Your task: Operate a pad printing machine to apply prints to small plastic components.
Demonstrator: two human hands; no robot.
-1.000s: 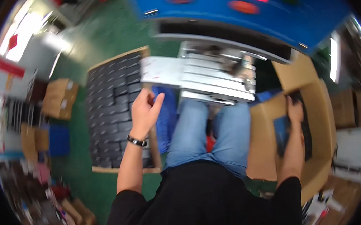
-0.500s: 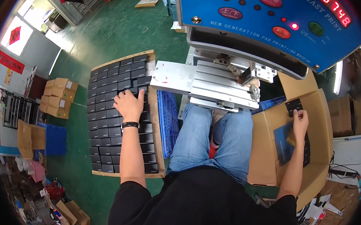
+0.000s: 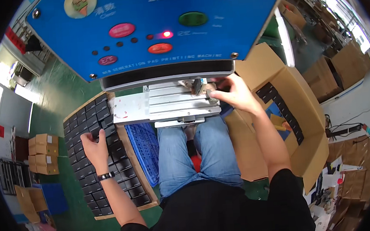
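Observation:
My left hand [image 3: 95, 151] is over rows of small black boxes [image 3: 122, 165] packed on a board at the left. Its thumb and curled fingers close around one small black box [image 3: 95, 131], partly hidden by the hand. My right hand [image 3: 239, 96] reaches to the metal clamp fixture [image 3: 199, 87] at the right end of the machine's grooved metal bed [image 3: 171, 101]. Its thumb points toward the clamp, and its fingertips are blurred and partly hidden, so I cannot make out anything between them. The blue pad printing machine [image 3: 136, 33] hangs over the bed.
A large open carton [image 3: 250, 154] stands at the right, with a row of black boxes [image 3: 286, 117] along its inner side. A blue plastic crate [image 3: 142, 148] sits between the board and my legs. Stacked cartons [image 3: 44, 153] are farther left.
My right hand has left the carton, where it held a black box, and moved to the clamp fixture. My left hand's fingers have curled around a box. The view has turned right.

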